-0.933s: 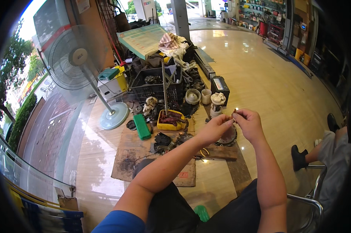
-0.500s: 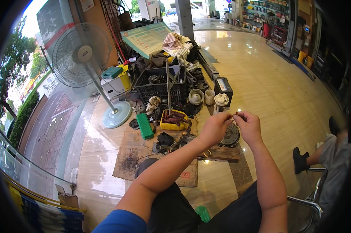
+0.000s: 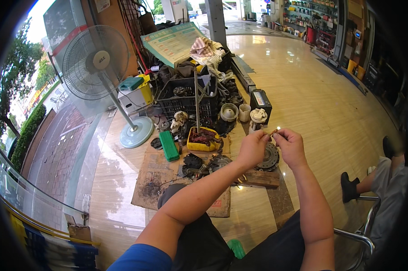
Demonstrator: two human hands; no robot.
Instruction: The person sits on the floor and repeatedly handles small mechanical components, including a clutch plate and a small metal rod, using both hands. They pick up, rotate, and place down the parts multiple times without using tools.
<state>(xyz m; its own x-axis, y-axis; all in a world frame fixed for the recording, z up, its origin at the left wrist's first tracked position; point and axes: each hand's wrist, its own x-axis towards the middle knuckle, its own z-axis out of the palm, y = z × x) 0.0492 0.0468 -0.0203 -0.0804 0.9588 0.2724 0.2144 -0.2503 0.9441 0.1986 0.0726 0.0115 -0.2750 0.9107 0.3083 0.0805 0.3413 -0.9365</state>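
Note:
Both arms reach forward, and the hands meet fingertip to fingertip above the floor. Between them is a small orange-brown piece (image 3: pixel 273 132), too small for me to tell its kind. My left hand (image 3: pixel 253 147) pinches it from one side, closed. My right hand (image 3: pixel 290 148) pinches the other side, also closed. Below and behind the hands lies a round dark metal disc (image 3: pixel 271 159), partly covered by my left hand. Just beyond my fingers stands a cream and white cylindrical part (image 3: pixel 258 115). A wooden board (image 3: pixel 263 179) lies under my left wrist.
A yellow cut-open container (image 3: pixel 199 145) of dark red bits and a green box (image 3: pixel 169 147) stand by the cardboard (image 3: pixel 156 180). Behind are a black crate (image 3: pixel 181 105), a car battery (image 3: pixel 261 104) and a standing fan (image 3: pixel 95 62). A person's leg and dark shoe (image 3: pixel 350 187) show right.
My hands stay together, pinching the small piece, with only a slight shift of the fingers. The whole view has moved a little.

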